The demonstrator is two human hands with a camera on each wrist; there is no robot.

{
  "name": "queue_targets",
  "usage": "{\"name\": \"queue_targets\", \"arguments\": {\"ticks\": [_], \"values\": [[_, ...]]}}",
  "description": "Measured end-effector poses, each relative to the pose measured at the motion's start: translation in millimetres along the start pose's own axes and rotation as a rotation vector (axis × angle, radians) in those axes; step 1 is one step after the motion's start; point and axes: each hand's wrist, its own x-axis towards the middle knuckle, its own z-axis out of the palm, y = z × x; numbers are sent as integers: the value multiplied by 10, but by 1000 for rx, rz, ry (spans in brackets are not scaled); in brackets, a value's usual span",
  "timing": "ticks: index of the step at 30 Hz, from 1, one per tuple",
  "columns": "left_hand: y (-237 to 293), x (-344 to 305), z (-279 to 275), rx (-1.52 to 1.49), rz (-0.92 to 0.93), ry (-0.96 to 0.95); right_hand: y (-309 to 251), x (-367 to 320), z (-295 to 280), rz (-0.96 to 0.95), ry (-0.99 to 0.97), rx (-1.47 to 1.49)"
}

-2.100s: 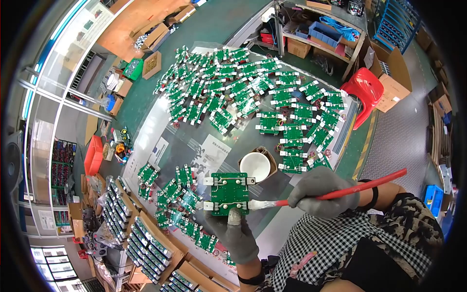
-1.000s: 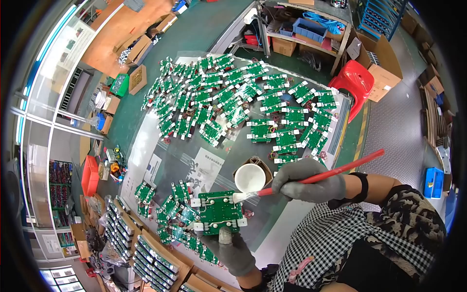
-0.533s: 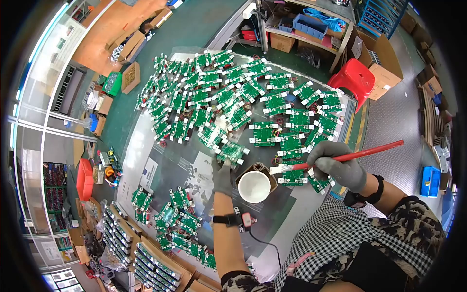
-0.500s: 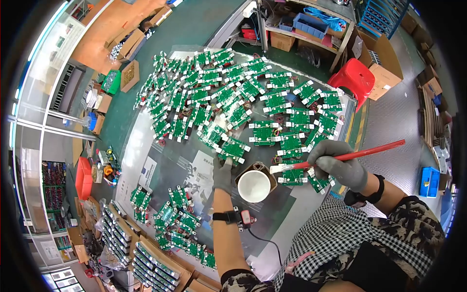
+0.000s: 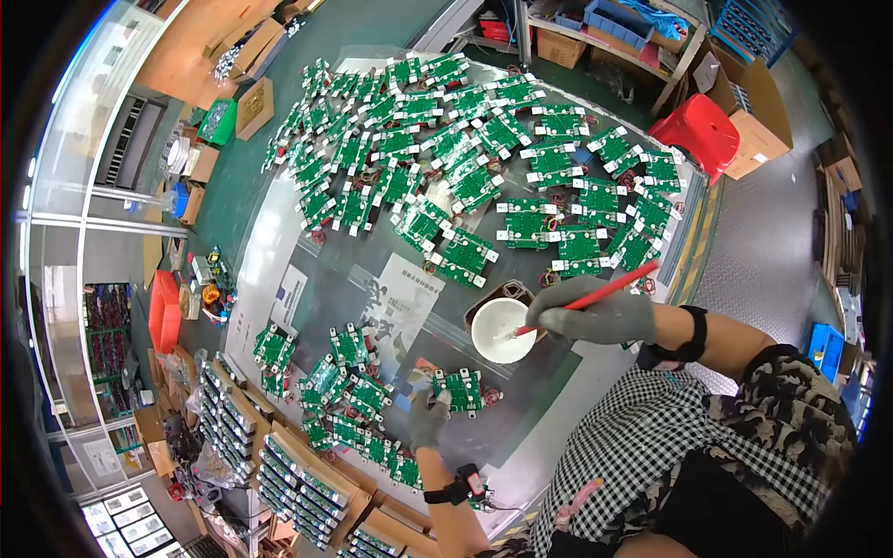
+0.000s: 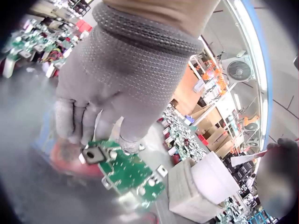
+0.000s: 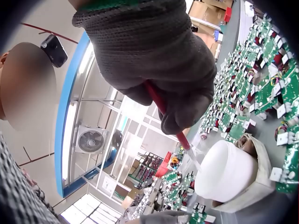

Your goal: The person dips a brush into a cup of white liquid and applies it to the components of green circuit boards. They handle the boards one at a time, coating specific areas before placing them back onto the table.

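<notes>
The gloved left hand point(image 5: 429, 420) pinches the left edge of a green circuit board point(image 5: 459, 391) with white tabs, low over the near part of the table; in the left wrist view its fingertips meet the board's point(image 6: 131, 173) end. The gloved right hand point(image 5: 605, 314) grips a red-handled brush point(image 5: 614, 286), its bristles inside the white tub point(image 5: 503, 331). From the right wrist view, the brush point(image 7: 183, 140) slants down from the right hand point(image 7: 159, 70) to the tub's point(image 7: 226, 170) rim. The tub sits in a cardboard holder.
Rows of green boards point(image 5: 528, 224) cover the table's far half, with a smaller cluster point(image 5: 347, 431) at the near left. Racks of dark strips point(image 5: 296, 488) stand beyond the near left edge. A red stool point(image 5: 699, 138) is past the far right corner.
The left hand has let go of a board beside the far group and come back toward the body, where it holds another board. The right hand has moved left, bringing the brush into the tub.
</notes>
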Motion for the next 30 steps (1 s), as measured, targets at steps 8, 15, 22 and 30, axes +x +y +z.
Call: {"name": "queue_targets", "arguments": {"ticks": [8, 15, 22, 30], "values": [[259, -202, 26, -599, -20, -44, 246, 341, 240, 131, 12, -280], [464, -498, -46, -753, 42, 47, 282, 363, 72, 220, -55, -58], [915, -774, -281, -804, 59, -81, -12, 124, -213, 290, -34, 403], [1644, -1091, -393, -774, 69, -433, -455, -331, -161, -38, -219, 220]]}}
